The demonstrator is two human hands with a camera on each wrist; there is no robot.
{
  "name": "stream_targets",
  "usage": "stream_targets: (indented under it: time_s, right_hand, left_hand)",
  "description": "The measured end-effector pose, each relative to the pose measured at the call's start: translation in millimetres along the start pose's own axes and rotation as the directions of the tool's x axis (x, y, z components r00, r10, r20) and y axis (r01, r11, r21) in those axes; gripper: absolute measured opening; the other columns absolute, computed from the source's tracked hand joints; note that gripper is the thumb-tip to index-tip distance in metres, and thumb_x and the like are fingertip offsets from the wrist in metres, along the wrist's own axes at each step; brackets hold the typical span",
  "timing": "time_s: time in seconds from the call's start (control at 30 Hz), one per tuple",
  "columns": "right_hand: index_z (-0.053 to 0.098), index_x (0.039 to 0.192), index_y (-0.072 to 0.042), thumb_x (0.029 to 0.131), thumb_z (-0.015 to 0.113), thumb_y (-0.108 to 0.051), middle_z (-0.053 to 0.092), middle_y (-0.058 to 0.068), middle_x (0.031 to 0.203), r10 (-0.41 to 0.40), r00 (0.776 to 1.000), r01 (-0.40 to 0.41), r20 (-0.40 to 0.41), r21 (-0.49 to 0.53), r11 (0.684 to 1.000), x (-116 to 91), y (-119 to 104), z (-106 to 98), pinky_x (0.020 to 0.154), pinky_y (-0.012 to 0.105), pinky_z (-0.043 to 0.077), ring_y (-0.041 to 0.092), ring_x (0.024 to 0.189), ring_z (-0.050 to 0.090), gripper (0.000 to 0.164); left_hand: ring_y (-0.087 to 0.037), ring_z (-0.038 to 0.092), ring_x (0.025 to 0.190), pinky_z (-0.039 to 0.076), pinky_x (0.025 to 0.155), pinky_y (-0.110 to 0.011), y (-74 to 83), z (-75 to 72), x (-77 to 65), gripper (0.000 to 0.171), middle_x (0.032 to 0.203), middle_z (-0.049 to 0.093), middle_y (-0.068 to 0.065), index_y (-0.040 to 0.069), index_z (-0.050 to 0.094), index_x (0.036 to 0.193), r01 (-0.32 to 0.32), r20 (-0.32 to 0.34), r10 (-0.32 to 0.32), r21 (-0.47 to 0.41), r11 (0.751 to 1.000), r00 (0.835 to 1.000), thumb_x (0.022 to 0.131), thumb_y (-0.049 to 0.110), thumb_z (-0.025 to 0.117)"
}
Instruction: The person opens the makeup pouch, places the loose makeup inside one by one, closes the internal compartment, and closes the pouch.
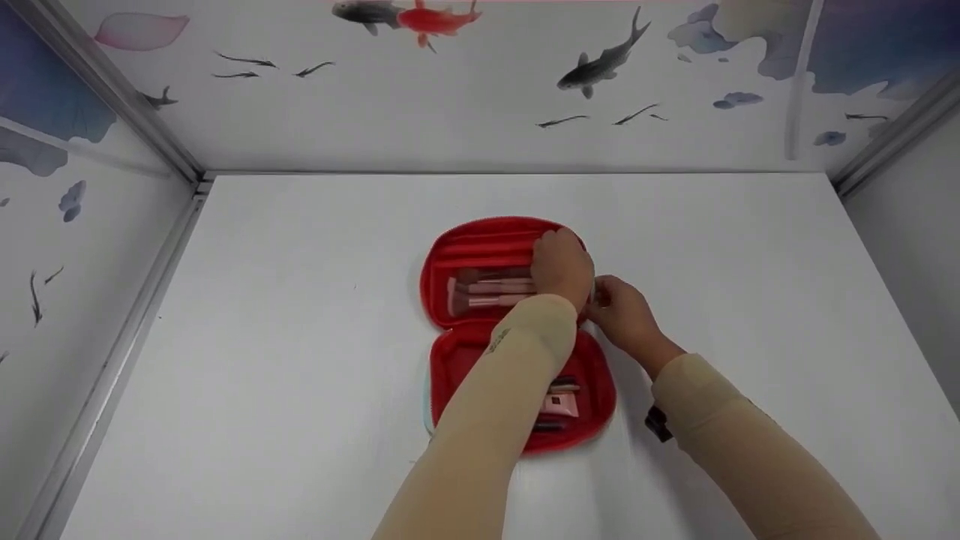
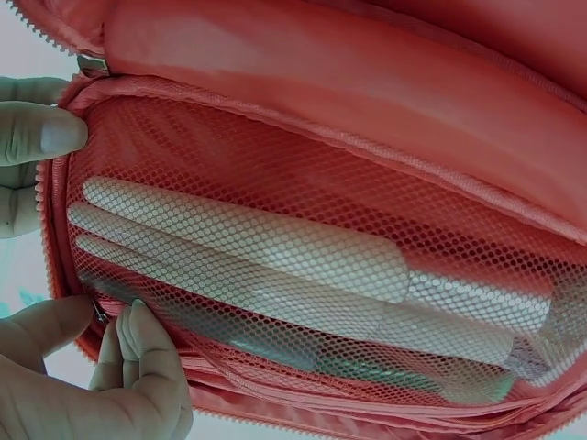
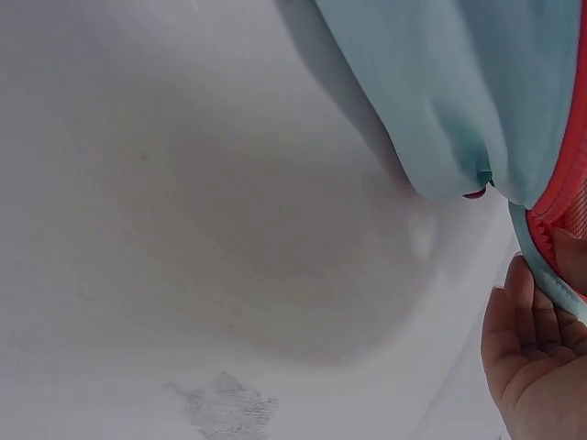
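Observation:
A red-lined makeup case (image 1: 517,330) lies unfolded on the table, with pale blue fabric (image 3: 459,92) outside. Several makeup brushes (image 1: 495,287) sit behind a mesh pocket (image 2: 229,156) in its far half. My left hand (image 1: 562,270) is over that half's right end. Its thumb and fingers pinch the small metal zipper pull (image 2: 101,312) at the pocket's corner. My right hand (image 1: 626,315) grips the case's rim at the right side, thumb (image 2: 64,133) on the inside and fingers outside. The left forearm hides part of the near half.
In the near half lie a pink-and-white tube (image 1: 561,405) and some dark slim items (image 1: 551,426). The white table (image 1: 285,337) is bounded by printed panels (image 1: 480,105) at the back and sides. A black device (image 1: 658,424) is on the right wrist.

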State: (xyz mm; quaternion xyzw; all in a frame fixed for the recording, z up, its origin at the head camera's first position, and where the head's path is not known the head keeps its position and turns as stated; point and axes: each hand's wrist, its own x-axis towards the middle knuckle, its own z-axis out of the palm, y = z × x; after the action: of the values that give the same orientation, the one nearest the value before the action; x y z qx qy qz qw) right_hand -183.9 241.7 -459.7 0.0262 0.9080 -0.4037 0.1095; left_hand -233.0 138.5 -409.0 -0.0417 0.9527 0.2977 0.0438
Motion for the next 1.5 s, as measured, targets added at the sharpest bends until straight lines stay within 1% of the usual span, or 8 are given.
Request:
stream_targets:
  time_s: [0.2, 0.33, 0.47, 0.6, 0.8, 0.97, 1.2, 1.5]
  right_hand:
    - [0.056, 0.120, 0.006, 0.091, 0.062, -0.005, 0.064, 0.021, 0.108, -0.036, 0.999, 0.036, -0.003, 0.036, 0.999, -2.4, 1.1, 0.4, 0.082, 0.039, 0.048, 0.031, 0.098, 0.061, 0.031]
    - [0.056, 0.119, 0.006, 0.091, 0.063, -0.004, 0.063, 0.022, 0.108, -0.021, 1.000, 0.021, -0.004, 0.039, 0.999, -2.3, 1.0, 0.8, 0.080, 0.038, 0.048, 0.030, 0.098, 0.060, 0.031]
    - [0.056, 0.116, 0.007, 0.090, 0.063, -0.003, 0.063, 0.023, 0.107, -0.008, 1.000, 0.009, -0.011, 0.054, 0.998, -1.9, 0.8, 0.4, 0.079, 0.035, 0.048, 0.030, 0.097, 0.061, 0.029]
    - [0.057, 0.111, 0.007, 0.089, 0.063, -0.002, 0.063, 0.021, 0.102, 0.027, 0.999, -0.025, -0.018, 0.081, 0.996, -0.8, 1.6, 2.1, 0.073, 0.030, 0.047, 0.026, 0.089, 0.058, 0.024]
    - [0.056, 0.097, 0.002, 0.088, 0.065, -0.003, 0.056, 0.010, 0.084, 0.110, 0.993, -0.105, -0.036, 0.122, 0.987, 1.3, 1.0, 5.0, 0.063, 0.028, 0.042, 0.019, 0.075, 0.048, 0.014]
    - [0.055, 0.091, 0.000, 0.087, 0.067, -0.005, 0.051, 0.006, 0.078, 0.137, 0.989, -0.129, -0.060, 0.121, 0.984, -0.2, -2.8, 6.1, 0.059, 0.029, 0.039, 0.018, 0.071, 0.044, 0.013]
    - [0.052, 0.089, 0.000, 0.086, 0.065, -0.001, 0.050, 0.005, 0.079, 0.121, 0.989, -0.107, -0.079, 0.158, 0.982, -0.3, -2.1, 8.1, 0.060, 0.027, 0.038, 0.016, 0.071, 0.044, 0.013]
    - [0.050, 0.093, 0.001, 0.087, 0.064, 0.000, 0.050, 0.007, 0.083, 0.109, 0.993, -0.098, -0.049, 0.186, 0.978, 1.4, 1.7, 8.8, 0.062, 0.026, 0.039, 0.015, 0.075, 0.045, 0.015]
  left_hand:
    - [-0.018, 0.064, 0.095, 0.054, 0.078, -0.027, -0.9, 0.5, 0.5, 0.018, 0.098, 0.069, -0.006, 0.010, 0.073, 0.098, -0.040, 0.021, 0.038, 0.088, 0.995, 0.999, 0.097, 0.012, 0.056]
    - [-0.018, 0.063, 0.096, 0.054, 0.079, -0.028, -3.7, 0.7, 1.1, 0.019, 0.099, 0.069, -0.006, 0.010, 0.073, 0.099, -0.062, 0.020, 0.060, 0.084, 0.995, 0.998, 0.098, 0.015, 0.055]
    - [-0.017, 0.061, 0.098, 0.053, 0.082, -0.027, -5.0, 1.3, 0.3, 0.020, 0.101, 0.067, -0.005, 0.010, 0.072, 0.102, -0.113, 0.007, 0.113, 0.101, 0.988, 0.994, 0.099, 0.014, 0.052]
    - [-0.017, 0.061, 0.097, 0.053, 0.080, -0.027, -6.4, 1.8, -0.8, 0.021, 0.100, 0.066, -0.005, 0.009, 0.072, 0.101, -0.138, 0.008, 0.138, 0.103, 0.985, 0.990, 0.100, 0.012, 0.051]
    - [-0.017, 0.065, 0.089, 0.055, 0.075, -0.028, -6.5, -0.3, -1.8, 0.020, 0.092, 0.069, -0.006, 0.009, 0.073, 0.095, -0.089, 0.005, 0.089, 0.043, 0.995, 0.996, 0.098, 0.014, 0.054]
    - [-0.017, 0.067, 0.086, 0.056, 0.074, -0.028, -9.3, -3.4, -3.0, 0.019, 0.091, 0.070, -0.007, 0.008, 0.073, 0.097, -0.043, -0.002, 0.043, 0.031, 0.999, 0.999, 0.097, 0.016, 0.055]
    - [-0.018, 0.068, 0.086, 0.057, 0.072, -0.029, -21.2, -10.9, -0.7, 0.021, 0.092, 0.071, -0.008, 0.007, 0.073, 0.099, -0.017, 0.015, 0.017, 0.035, 0.999, 1.000, 0.098, 0.017, 0.054]
    - [-0.017, 0.067, 0.081, 0.056, 0.071, -0.029, -40.6, -22.9, 4.2, 0.020, 0.087, 0.071, -0.006, 0.007, 0.073, 0.098, 0.000, 0.037, -0.002, 0.064, 0.998, 0.999, 0.098, 0.015, 0.055]
